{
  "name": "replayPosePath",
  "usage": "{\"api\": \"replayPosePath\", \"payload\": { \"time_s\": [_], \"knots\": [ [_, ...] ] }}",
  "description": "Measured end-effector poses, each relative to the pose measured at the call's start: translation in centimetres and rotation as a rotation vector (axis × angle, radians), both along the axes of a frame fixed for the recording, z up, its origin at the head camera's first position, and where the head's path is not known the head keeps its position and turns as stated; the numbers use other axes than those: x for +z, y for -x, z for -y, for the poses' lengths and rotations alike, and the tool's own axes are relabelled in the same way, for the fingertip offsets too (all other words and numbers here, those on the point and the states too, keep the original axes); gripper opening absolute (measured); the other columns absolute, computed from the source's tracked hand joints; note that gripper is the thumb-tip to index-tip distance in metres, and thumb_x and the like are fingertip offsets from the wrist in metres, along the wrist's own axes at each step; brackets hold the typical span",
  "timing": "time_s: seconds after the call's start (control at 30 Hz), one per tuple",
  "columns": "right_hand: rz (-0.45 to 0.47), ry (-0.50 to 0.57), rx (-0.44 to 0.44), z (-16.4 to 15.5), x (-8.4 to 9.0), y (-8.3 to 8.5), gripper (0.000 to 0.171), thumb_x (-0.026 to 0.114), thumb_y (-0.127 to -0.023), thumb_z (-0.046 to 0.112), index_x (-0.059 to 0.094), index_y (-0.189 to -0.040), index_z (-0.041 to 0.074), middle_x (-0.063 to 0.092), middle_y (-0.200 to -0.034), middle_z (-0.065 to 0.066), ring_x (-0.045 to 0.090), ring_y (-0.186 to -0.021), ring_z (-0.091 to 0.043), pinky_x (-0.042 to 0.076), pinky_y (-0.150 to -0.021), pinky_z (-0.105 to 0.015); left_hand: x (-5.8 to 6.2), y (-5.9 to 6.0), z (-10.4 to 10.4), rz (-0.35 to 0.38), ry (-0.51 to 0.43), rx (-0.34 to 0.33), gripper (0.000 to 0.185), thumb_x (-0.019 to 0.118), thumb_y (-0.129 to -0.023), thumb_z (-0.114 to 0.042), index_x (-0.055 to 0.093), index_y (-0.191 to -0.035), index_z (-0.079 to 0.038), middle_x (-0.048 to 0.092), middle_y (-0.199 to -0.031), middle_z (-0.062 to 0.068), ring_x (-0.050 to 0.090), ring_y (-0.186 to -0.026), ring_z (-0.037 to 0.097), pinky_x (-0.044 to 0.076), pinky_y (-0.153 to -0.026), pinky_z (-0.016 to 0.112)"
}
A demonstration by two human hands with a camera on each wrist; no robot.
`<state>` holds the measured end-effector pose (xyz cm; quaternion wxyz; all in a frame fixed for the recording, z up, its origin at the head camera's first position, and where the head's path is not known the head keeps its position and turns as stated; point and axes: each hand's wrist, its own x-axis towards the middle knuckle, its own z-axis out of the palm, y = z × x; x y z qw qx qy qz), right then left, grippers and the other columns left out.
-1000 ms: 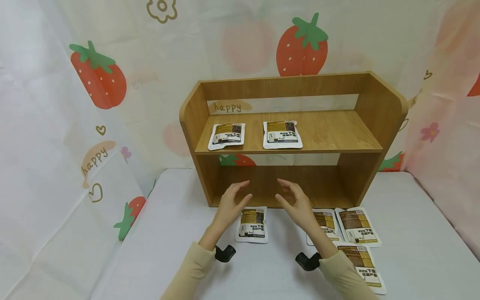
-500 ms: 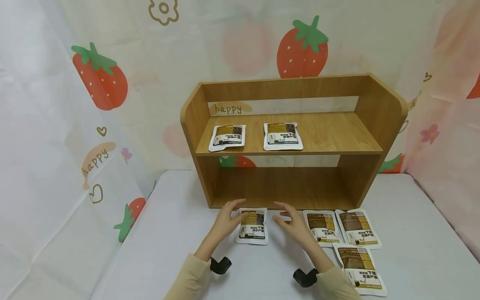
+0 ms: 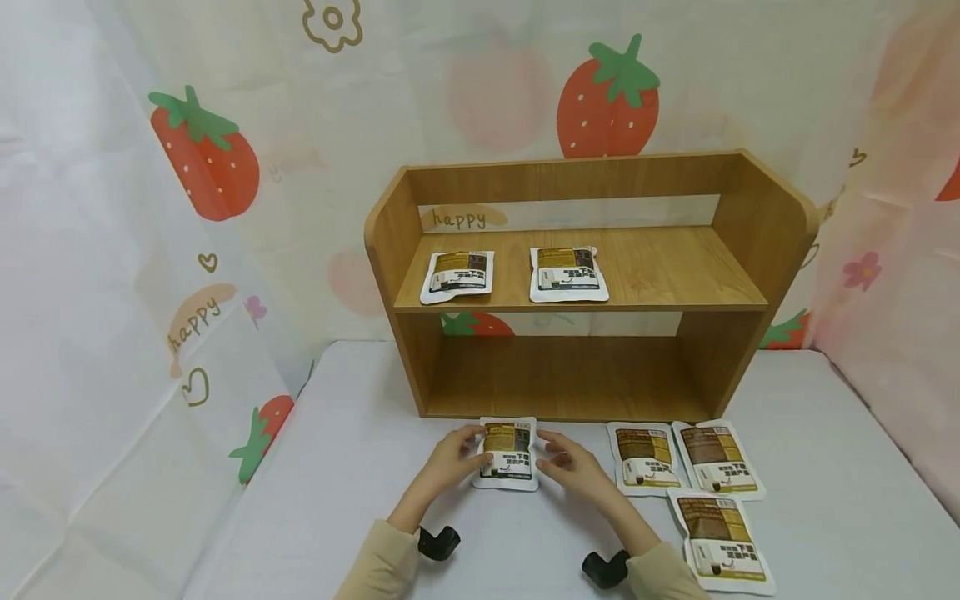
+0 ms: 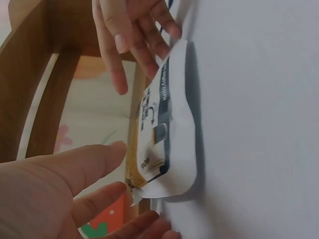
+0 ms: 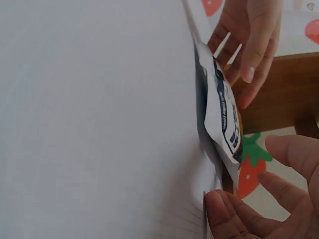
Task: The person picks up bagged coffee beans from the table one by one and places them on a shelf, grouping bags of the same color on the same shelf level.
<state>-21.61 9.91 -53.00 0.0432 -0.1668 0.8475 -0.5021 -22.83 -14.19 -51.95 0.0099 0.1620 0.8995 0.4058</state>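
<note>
In the head view a flat white pouch [image 3: 508, 477] with a brown, yellow and white label lies on the white table in front of the shelf. My left hand [image 3: 448, 461] is at its left side, thumb and fingertips right at the edge. On the other side my right hand [image 3: 576, 472] has its fingertips at the right edge. Seen from the left wrist, the pouch [image 4: 182, 164] lies between both hands, fingers spread and loosely bent. From the right wrist view, the pouch [image 5: 215, 112] rests on the table and my right fingers reach down beside its end.
A two-tier wooden shelf [image 3: 570, 307] stands behind the hands. On its upper board lie a left pouch [image 3: 459, 282] and a second pouch [image 3: 567, 279]. Several more sit at the right: one pouch [image 3: 647, 467], another pouch [image 3: 720, 467] and a nearer pouch [image 3: 723, 554].
Both hands have come down and back from before the lower shelf to the two sides of the pouch on the table. The pouches have stayed in place.
</note>
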Motion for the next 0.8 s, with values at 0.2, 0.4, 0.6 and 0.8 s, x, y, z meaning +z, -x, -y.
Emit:
{"api": "replayPosePath", "payload": {
  "time_s": [0.2,0.4,0.6,0.8],
  "knots": [
    [-0.024,0.006,0.002,0.5,-0.1,0.1,0.045,0.064,-0.087,0.013,0.052,-0.128,0.001,0.059,-0.113,-0.025,0.061,-0.087,-0.026,0.05,-0.073,-0.033,-0.6,0.1,-0.2,-0.02,-0.023,0.023,0.042,0.069,-0.081,-0.011,0.056,-0.118,0.004,0.061,-0.098,0.023,0.059,-0.08,0.028,0.048,-0.068,0.032],
    [-0.017,0.034,0.011,1.1,-0.4,0.1,0.041,0.065,-0.085,0.01,0.055,-0.124,0.0,0.061,-0.111,-0.023,0.062,-0.087,-0.025,0.049,-0.071,-0.03,-0.8,-0.1,-0.3,0.023,-0.058,0.034,0.041,0.069,-0.081,-0.008,0.056,-0.119,0.003,0.062,-0.097,0.022,0.057,-0.072,0.017,0.046,-0.059,0.023],
    [0.0,0.013,-0.005,1.6,-0.9,0.3,0.04,0.067,-0.083,0.01,0.058,-0.122,0.004,0.062,-0.112,-0.02,0.059,-0.078,-0.017,0.046,-0.061,-0.026,-1.0,-0.2,-0.4,0.051,-0.098,0.032,0.043,0.069,-0.078,-0.004,0.057,-0.119,0.003,0.062,-0.097,0.022,0.057,-0.071,0.016,0.046,-0.056,0.021],
    [0.012,0.029,-0.023,1.6,-1.1,0.2,0.04,0.067,-0.081,0.003,0.06,-0.12,0.005,0.061,-0.114,-0.02,0.056,-0.071,-0.014,0.043,-0.053,-0.023,-0.9,-0.3,-0.6,0.082,-0.123,0.035,0.044,0.07,-0.078,-0.003,0.057,-0.119,0.002,0.061,-0.098,0.021,0.056,-0.069,0.014,0.045,-0.053,0.019]
  ]
}}
